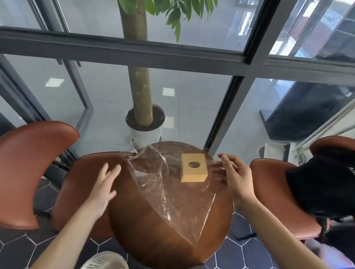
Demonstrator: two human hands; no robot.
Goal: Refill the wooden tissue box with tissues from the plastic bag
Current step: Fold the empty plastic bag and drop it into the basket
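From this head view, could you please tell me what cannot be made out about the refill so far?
- Inside of the wooden tissue box: only a dark round opening shows, so any tissues are hidden by its lid.
- Plastic bag: it lies flat and clear; no tissues show.
- Right hand: its grip on the bag's edge is unclear.
- Left hand: motion-blurred.

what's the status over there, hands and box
Left hand open, empty. Right hand pinching plastic bag edge. Wooden tissue box sits on bag, nothing blocking.
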